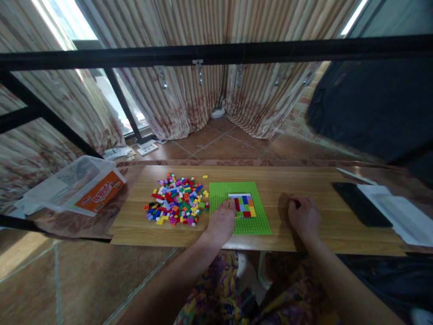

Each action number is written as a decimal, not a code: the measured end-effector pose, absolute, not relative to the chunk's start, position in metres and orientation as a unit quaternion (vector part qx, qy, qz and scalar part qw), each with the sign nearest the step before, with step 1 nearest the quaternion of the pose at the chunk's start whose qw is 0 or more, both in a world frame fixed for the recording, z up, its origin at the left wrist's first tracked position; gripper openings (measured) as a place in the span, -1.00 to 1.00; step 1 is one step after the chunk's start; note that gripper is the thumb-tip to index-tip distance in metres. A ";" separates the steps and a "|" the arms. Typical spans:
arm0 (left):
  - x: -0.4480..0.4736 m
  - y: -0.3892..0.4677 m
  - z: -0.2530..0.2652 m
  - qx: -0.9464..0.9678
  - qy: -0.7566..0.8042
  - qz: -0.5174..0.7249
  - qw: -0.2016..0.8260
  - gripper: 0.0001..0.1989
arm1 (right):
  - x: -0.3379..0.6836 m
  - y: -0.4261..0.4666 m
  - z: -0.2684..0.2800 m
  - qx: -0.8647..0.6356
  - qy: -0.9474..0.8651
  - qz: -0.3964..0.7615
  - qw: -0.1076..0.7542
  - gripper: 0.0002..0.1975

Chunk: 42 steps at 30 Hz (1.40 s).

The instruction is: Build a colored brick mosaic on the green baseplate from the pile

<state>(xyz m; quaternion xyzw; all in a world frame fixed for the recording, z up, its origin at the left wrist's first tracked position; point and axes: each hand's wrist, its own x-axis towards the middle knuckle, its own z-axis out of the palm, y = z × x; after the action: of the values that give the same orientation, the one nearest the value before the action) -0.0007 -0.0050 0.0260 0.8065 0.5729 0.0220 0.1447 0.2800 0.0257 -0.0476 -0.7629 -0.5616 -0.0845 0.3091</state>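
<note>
My left hand (222, 220) rests over the left part of a green baseplate (263, 225), its fingers pressed together at the left edge of a block of toy bricks (245, 206). Anything between those fingertips is hidden. Red, blue, green, yellow, orange and light blue bricks make up the block, with a white row along its far side. On the wooden table right of the baseplate lies my right hand (305, 217), fingers curled in loosely with nothing visible in them. A heap of loose bricks (179, 201) in many colours spreads out left of the baseplate.
A single yellow brick (205, 176) lies beyond the heap. A dark flat tablet-like object (361, 204) and a white open box (411, 216) are at the table's right end. Left of the table stands a clear plastic bin (67, 180). A black bar (216, 52) crosses beyond the table.
</note>
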 end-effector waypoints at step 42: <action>-0.020 -0.017 0.020 0.649 0.644 0.294 0.279 -0.66 | 0.283 0.025 -0.051 -0.774 -0.564 -0.090 0.274 -0.63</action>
<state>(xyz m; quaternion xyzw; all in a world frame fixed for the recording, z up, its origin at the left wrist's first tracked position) -0.0198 -0.0173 0.0199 0.6490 0.6435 0.2943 0.2793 0.2834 0.0253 -0.0506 -0.7742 -0.5635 -0.0900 0.2740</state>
